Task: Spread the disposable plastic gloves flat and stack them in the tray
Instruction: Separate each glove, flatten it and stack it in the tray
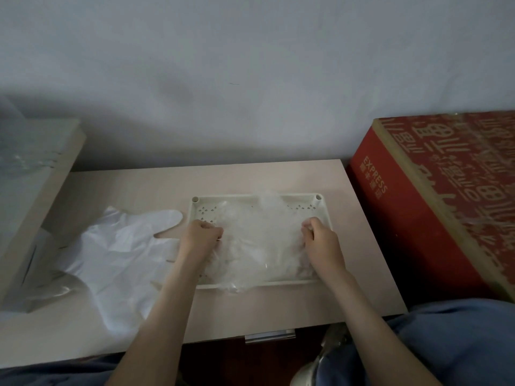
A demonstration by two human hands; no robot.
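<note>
Disposable plastic gloves lie in two places on the pale tabletop (133, 188). One lot, the crumpled gloves (259, 246), sits inside the cream tray (211, 198) in the middle of the tabletop. It is a clear, wrinkled mass that covers most of the tray floor, and a small part of it hangs over the near rim. I cannot tell how many pieces are in it.

Both hands are on this mass. The left hand (201, 235) is at the left part of the tray, its fingers curled in and gripping the plastic. The right hand (320, 240) is at the right part, and its fingers are also curled and pinch the plastic. The two hands are well apart, with the plastic between them.

The other lot, the loose gloves (117, 254), lies left of the tray, quite flat on the tabletop. One finger shape points right, toward the tray, and the edge of this lot goes under the left forearm.

A red box (434, 196) with the word EXPRESS stands just beside the right end of the tabletop. A pale board (41, 174) is at the far left.
</note>
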